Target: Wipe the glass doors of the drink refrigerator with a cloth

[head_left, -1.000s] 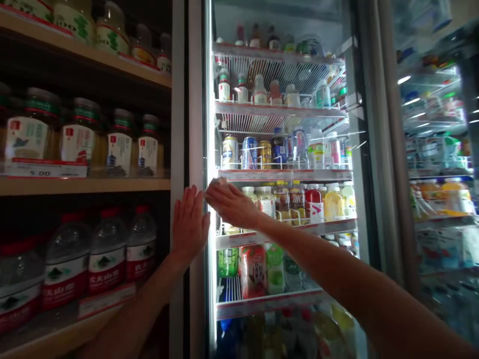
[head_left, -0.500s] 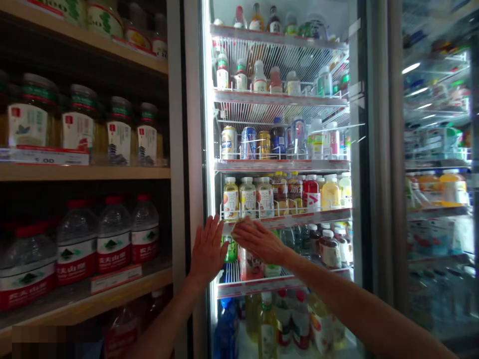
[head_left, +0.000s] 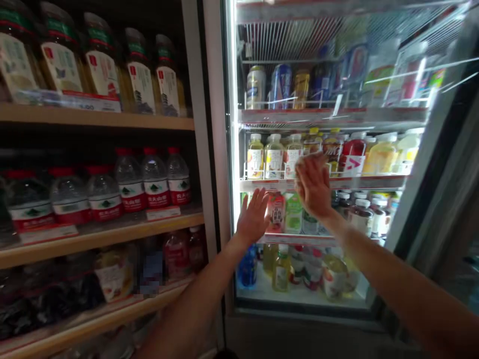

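My left hand (head_left: pixel 253 217) is raised with its palm toward the glass door of a lit drinks fridge, fingers spread and nothing in them. To its right and a little higher, my right hand (head_left: pixel 314 187) is pressed toward the same glass door (head_left: pixel 339 104), before the shelf of tea bottles. Under its fingers shows the edge of what looks like a crumpled cloth (head_left: pixel 298 172), mostly hidden and blurred. Behind the glass, near my left hand, are a red carton (head_left: pixel 277 212) and a green carton (head_left: pixel 294 213).
On the left stands a wooden shelf unit (head_left: pixel 112 229) with red-capped water bottles (head_left: pixel 134 184) and tea bottles (head_left: pixel 105 65). A metal frame (head_left: pixel 213 99) divides it from the fridge. Cans (head_left: pixel 281 85) stand on an upper fridge shelf, a blue bottle (head_left: pixel 247 267) at the bottom.
The view has tilted down and come closer to the fridge. My right hand has shifted right across the glass, away from my left hand, and its fingers now point more upward.
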The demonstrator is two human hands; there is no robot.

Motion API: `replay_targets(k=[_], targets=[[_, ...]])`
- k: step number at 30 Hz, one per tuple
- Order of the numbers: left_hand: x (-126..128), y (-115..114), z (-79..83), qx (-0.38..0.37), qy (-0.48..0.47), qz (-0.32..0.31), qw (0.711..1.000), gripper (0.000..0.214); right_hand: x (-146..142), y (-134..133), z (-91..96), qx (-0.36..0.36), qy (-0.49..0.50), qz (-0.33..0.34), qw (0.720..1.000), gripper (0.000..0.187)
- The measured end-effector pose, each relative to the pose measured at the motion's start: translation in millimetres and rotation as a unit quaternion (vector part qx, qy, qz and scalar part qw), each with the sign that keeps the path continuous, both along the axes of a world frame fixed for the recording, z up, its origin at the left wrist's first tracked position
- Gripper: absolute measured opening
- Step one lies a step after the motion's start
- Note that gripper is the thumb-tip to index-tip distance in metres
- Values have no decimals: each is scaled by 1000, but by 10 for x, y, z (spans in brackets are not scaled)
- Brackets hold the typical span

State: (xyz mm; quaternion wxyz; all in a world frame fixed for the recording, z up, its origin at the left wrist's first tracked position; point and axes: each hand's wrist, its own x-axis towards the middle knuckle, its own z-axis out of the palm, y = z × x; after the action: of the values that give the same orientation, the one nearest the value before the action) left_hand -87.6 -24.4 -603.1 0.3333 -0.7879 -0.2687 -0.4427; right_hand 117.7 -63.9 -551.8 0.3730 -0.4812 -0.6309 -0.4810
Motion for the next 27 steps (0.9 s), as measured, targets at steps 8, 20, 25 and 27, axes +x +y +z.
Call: replay_targets(k=[8, 20, 25, 27], targets=[[225, -8, -210, -35, 15, -38, 999, 56, 185, -120, -483, -90, -116, 53, 988, 49], [266, -7, -358, -52, -6, -44, 998, 57, 571, -119, -585, -8, 14, 20, 1000, 49], [345, -93, -251, -54, -14, -47, 997, 59, 795, -111, -348, 131, 215, -70, 965, 59], [395, -116, -172, -53, -16, -43, 998, 57, 653, -111, -416, 78, 132, -38, 987, 57]])
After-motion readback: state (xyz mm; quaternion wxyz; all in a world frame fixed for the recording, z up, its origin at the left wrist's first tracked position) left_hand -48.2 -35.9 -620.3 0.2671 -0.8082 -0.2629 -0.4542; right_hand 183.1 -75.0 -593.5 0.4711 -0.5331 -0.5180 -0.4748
